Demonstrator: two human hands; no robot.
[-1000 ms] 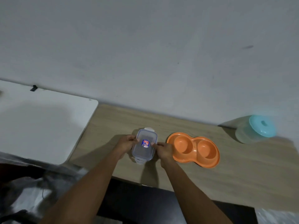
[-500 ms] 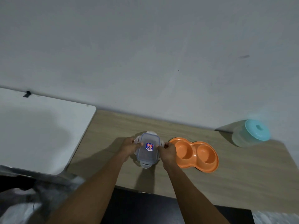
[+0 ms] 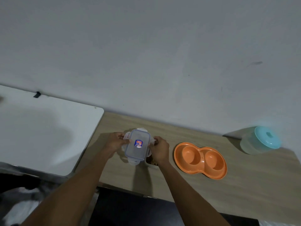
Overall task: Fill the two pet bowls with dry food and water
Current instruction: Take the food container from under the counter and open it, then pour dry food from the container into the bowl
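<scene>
A small clear food container sits on the wooden table, and its lid (image 3: 137,145), with flap locks and a blue-red sticker, is raised and shifted left off it. My left hand (image 3: 116,142) pinches the lid's left edge. My right hand (image 3: 158,150) grips the container body (image 3: 150,162), where brown dry food shows at the lower right under the lid. To the right lies the orange double pet bowl (image 3: 200,160), both cups bare. A translucent jug with a teal lid (image 3: 260,140) stands at the far right by the wall.
A white table (image 3: 48,132) adjoins the wooden table (image 3: 244,185) on the left. A grey wall runs behind both. Dark floor and some cloth lie below the front edge.
The lid has come up off the container and moved left in my left hand, uncovering brown food. My right hand now steadies the container body.
</scene>
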